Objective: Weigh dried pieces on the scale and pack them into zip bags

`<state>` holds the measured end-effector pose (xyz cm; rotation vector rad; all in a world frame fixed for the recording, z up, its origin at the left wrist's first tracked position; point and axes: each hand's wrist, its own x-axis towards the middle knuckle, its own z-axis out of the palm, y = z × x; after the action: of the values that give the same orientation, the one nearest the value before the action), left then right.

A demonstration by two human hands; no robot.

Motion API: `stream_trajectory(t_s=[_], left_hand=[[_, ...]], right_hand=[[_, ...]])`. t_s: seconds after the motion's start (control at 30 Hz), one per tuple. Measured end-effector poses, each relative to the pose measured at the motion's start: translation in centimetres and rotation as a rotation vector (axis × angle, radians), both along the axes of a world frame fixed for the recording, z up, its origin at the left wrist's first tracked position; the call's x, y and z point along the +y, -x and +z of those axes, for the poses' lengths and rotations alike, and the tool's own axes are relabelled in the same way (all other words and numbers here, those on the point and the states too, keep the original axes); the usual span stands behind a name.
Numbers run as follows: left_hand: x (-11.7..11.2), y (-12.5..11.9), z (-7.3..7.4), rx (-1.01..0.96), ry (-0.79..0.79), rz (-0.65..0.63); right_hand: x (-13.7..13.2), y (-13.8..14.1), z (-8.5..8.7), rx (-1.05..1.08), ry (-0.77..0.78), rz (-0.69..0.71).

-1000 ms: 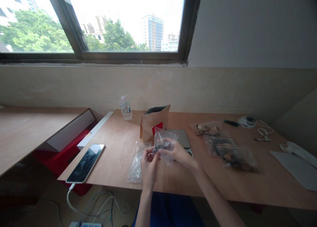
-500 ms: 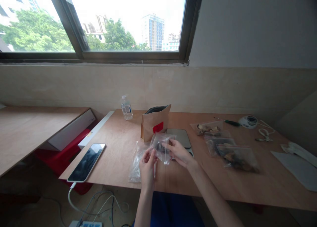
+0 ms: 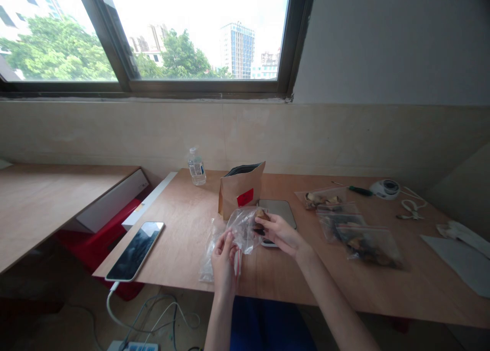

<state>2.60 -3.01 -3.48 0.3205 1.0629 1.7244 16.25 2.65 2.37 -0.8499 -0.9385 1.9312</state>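
Observation:
Both my hands hold one small clear plastic zip bag [image 3: 245, 228] with dark and brown pieces inside, low over the wooden table [image 3: 184, 223]. My left hand [image 3: 223, 256] pinches the bag's near end, fingers closed. My right hand [image 3: 281, 234] grips its far side, close to a flat scale [image 3: 281, 210]. Under the bag lies a heap of empty clear bags [image 3: 210, 251]. A brown paper pouch [image 3: 240, 194] with a red label stands open just behind.
Several filled clear bags [image 3: 356, 228] lie at the right. A phone [image 3: 135, 250] on a cable rests at the table's left front edge. A small water bottle [image 3: 196, 167] stands by the wall. A screwdriver [image 3: 354, 189], tape roll [image 3: 386, 187], scissors [image 3: 411, 207] and white papers [image 3: 459, 256] sit far right.
The bag was upright between both hands; it has been lowered and turned sideways toward the scale. My left hand slid down and nearer to me.

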Motion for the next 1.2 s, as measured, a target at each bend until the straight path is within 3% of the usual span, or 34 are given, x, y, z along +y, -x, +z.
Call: stream_trajectory(t_s=[0.17,0.43,0.6,0.73,0.83,0.9,0.97,1.07,1.2], left_hand=[[-0.1,0.0,-0.4,-0.023,0.017,-0.019],[-0.3,0.1,-0.5,-0.065,-0.029,-0.098],[-0.2,0.1,-0.6,-0.092,-0.079,-0.063],[-0.2,0.7,-1.0,-0.068,-0.057,-0.056],[-0.2,1.4,-1.4,-0.040,-0.057,-0.058],[-0.2,1.8,-1.6,-0.022,-0.055,-0.057],[-0.2,2.0,-1.8,-0.013,-0.057,-0.068],[-0.1,2.2,-1.9,-0.026,-0.067,-0.093],[-0.1,2.4,-2.0,-0.033,-0.061,-0.094]], right_hand=[[-0.1,0.1,-0.1,-0.006,-0.026,0.064],[-0.6,-0.8,0.4,-0.072,-0.050,0.356],[-0.2,-1.8,2.0,-0.083,-0.129,0.310],[2.3,-2.0,5.6,-0.110,-0.385,0.090],[5.6,-0.8,8.4,-0.209,-0.636,-0.177],[7.8,0.6,9.5,-0.326,-0.841,-0.402],[9.7,2.1,9.7,-0.476,-1.062,-0.523],[11.3,3.9,8.7,-0.651,-1.306,-0.428],[11.7,4.7,6.9,-0.685,-1.383,-0.274]])
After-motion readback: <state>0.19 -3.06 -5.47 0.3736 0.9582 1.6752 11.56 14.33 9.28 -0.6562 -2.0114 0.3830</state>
